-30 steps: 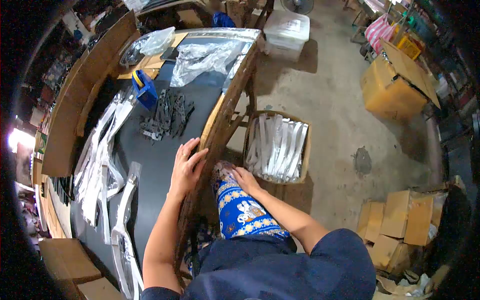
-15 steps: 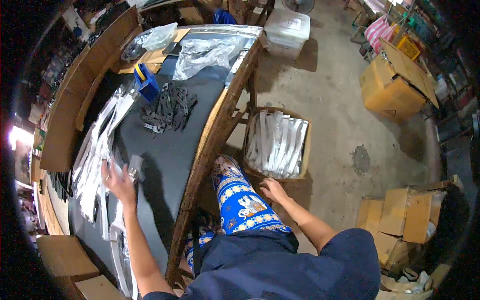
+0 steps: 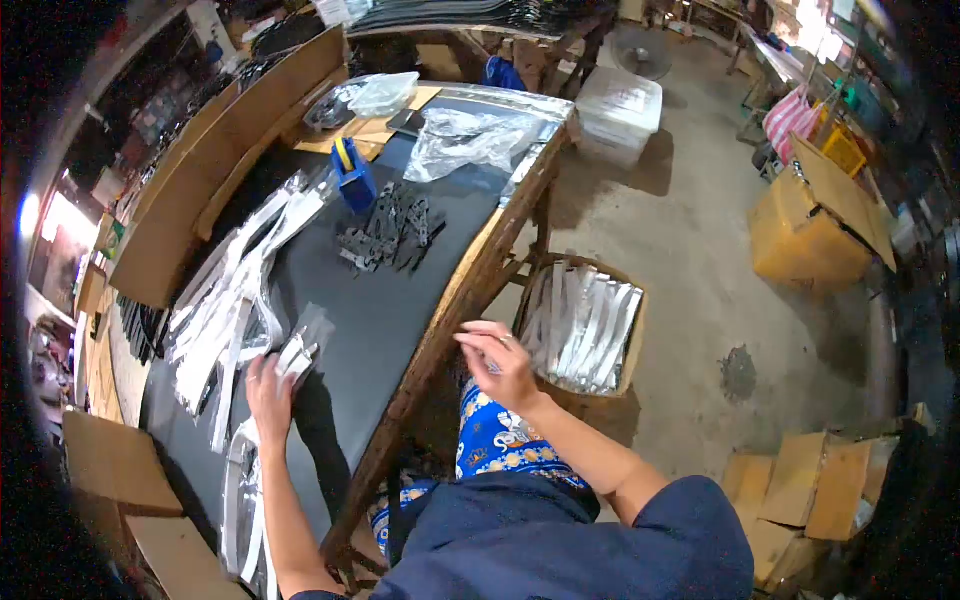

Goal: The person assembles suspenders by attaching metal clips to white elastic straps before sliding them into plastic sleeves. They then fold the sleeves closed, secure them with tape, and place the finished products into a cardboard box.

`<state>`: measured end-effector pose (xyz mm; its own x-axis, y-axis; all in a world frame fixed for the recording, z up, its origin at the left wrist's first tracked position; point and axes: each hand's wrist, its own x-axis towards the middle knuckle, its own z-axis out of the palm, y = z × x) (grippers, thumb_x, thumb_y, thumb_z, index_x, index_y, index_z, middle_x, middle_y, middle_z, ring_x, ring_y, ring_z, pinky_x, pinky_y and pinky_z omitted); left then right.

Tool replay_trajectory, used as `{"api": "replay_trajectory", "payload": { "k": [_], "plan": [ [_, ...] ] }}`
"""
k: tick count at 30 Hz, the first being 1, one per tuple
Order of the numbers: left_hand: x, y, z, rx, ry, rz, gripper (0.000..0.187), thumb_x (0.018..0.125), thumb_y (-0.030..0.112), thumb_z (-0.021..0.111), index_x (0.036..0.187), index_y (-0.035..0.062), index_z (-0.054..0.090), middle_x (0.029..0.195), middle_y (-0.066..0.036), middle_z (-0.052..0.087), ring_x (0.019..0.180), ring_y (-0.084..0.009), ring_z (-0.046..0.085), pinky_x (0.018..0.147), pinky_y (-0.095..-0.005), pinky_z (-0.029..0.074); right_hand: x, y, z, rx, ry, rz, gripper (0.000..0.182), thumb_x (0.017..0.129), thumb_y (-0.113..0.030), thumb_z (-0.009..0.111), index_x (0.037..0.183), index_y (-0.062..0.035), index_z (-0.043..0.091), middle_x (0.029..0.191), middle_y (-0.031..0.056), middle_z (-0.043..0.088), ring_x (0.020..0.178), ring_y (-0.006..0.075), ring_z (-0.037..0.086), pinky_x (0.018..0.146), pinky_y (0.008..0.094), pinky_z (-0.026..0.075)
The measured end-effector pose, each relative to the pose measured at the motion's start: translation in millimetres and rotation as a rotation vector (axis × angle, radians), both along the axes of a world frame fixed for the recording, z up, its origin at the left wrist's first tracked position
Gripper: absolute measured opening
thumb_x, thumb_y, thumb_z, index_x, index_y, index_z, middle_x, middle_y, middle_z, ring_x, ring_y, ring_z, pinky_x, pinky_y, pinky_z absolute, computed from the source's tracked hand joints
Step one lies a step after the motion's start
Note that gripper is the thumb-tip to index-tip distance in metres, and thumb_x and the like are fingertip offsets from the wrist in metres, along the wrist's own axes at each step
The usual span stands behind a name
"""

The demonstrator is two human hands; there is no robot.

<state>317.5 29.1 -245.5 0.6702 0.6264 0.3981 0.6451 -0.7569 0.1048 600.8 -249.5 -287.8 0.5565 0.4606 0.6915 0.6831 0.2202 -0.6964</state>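
My left hand [image 3: 270, 402] is over the dark-topped table, its fingers at the end of a small bundle of strips in clear plastic [image 3: 305, 345]. Its fingers look bent round the near end of that bundle. Beside it lies a large pile of white and silvery plastic-wrapped strips [image 3: 235, 285]. My right hand [image 3: 500, 368] hangs in the air just past the table's wooden edge, fingers apart, holding nothing. A cardboard box full of wrapped strips [image 3: 580, 325] stands on the floor just beyond it.
A blue tape dispenser [image 3: 353, 180], black parts [image 3: 395, 228] and a clear plastic sheet [image 3: 470, 142] lie farther up the table [image 3: 375, 315]. Tall cardboard [image 3: 215, 170] lines its left side. A lidded plastic bin [image 3: 620, 112] and a large carton [image 3: 810, 225] stand on the floor.
My right hand has risen from beside the box towards the table edge. My left hand, spread before, is now closed at the small bundle. The view has shifted.
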Motion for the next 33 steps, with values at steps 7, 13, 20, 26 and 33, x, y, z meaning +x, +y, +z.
{"api": "replay_trajectory", "payload": {
  "k": [7, 13, 20, 26, 33],
  "plan": [
    [-3.3, -4.9, 3.7, -0.104, -0.246, -0.129, 0.030, 0.069, 0.017, 0.078, 0.084, -0.0013, 0.060, 0.088, -0.018, 0.058, 0.090, -0.0347, 0.055, 0.080, -0.0424, 0.044, -48.2, 65.1, 30.3, -0.068, 0.258, 0.484, 0.013, 0.084, 0.002, 0.062, 0.095, -0.0013, 0.069, 0.093, 0.0104, 0.066, 0.082, 0.0184, 0.064, 0.072, 0.0277, 0.052],
    [1.9, -12.3, 23.6, -0.428, -0.269, -0.042, 0.030, 0.073, 0.014, 0.078, 0.096, 0.0004, 0.064, 0.089, -0.013, 0.068, 0.083, -0.0198, 0.066, 0.078, -0.0300, 0.050, -73.9, 88.8, 25.4, -0.287, 0.671, 0.817, 0.018, 0.090, -0.007, 0.062, 0.104, 0.0033, 0.065, 0.095, 0.0099, 0.065, 0.086, 0.0153, 0.065, 0.078, 0.0270, 0.053],
    [13.1, -28.2, 30.3, -0.640, -0.411, -0.132, 0.036, 0.073, 0.011, 0.081, 0.100, -0.0001, 0.060, 0.091, -0.005, 0.067, 0.087, -0.0112, 0.061, 0.081, -0.0262, 0.048, -89.4, 142.2, 25.4, -0.340, 1.559, 1.072, 0.042, 0.092, -0.033, 0.063, 0.112, 0.0041, 0.056, 0.101, 0.0131, 0.064, 0.087, 0.0246, 0.066, 0.078, 0.0340, 0.056],
    [12.1, -42.3, 47.0, -0.808, -0.482, -0.204, 0.041, 0.080, 0.019, 0.078, 0.111, -0.0001, 0.059, 0.091, -0.003, 0.066, 0.082, -0.0091, 0.060, 0.079, -0.0240, 0.048, -70.4, 160.3, 38.8, -0.100, 1.183, 0.795, 0.015, 0.086, -0.019, 0.071, 0.089, -0.0057, 0.067, 0.083, 0.0028, 0.068, 0.067, 0.0123, 0.063, 0.062, 0.0269, 0.052],
    [41.8, -35.5, 58.7, -1.221, -0.492, -0.397, 0.028, 0.090, 0.029, 0.067, 0.084, 0.0019, 0.065, 0.075, -0.001, 0.065, 0.066, -0.0058, 0.056, 0.062, -0.0208, 0.042, -33.4, 158.8, 86.7, 0.054, 1.037, 0.726, 0.023, 0.088, -0.022, 0.069, 0.098, -0.0016, 0.070, 0.086, 0.0028, 0.068, 0.069, 0.0077, 0.058, 0.065, 0.0232, 0.046]
  ]
}}
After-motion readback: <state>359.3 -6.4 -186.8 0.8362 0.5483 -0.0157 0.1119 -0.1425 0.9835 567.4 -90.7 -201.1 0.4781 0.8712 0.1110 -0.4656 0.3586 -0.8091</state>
